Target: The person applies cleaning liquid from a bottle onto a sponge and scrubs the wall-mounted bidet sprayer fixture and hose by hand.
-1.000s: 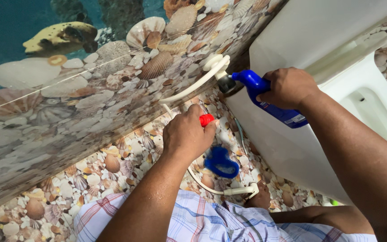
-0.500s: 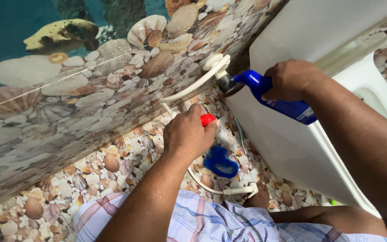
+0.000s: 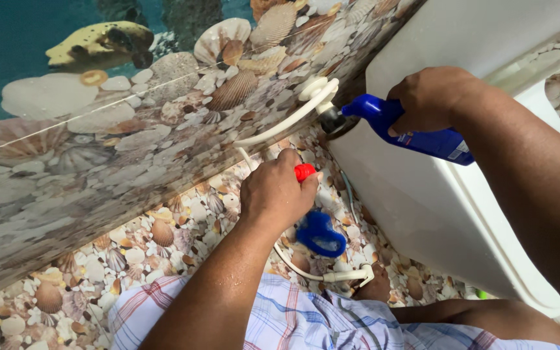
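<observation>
My right hand [image 3: 432, 97] grips a blue plastic bottle [image 3: 416, 133] tipped sideways, its neck pointing at a dark round fitting [image 3: 337, 122] on the wall beside a white toilet tank [image 3: 435, 201]. My left hand [image 3: 275, 193] is closed around a small red piece [image 3: 304, 171] just below, and what it belongs to is hidden by my fingers. A white hose [image 3: 280, 123] runs from a white wall outlet [image 3: 317, 87] down past my left hand. A blue object [image 3: 321, 233] lies on the floor under that hand.
The wall tiles [image 3: 98, 149] and floor tiles [image 3: 79, 285] carry a seashell print. A second white hose [image 3: 322, 275] curls on the floor near my knee. My checked shorts [image 3: 293, 321] fill the bottom edge. The tank crowds the right side.
My right hand has shifted the blue bottle slightly right and up, with its neck still at the wall fitting. My left hand has stayed on the red piece.
</observation>
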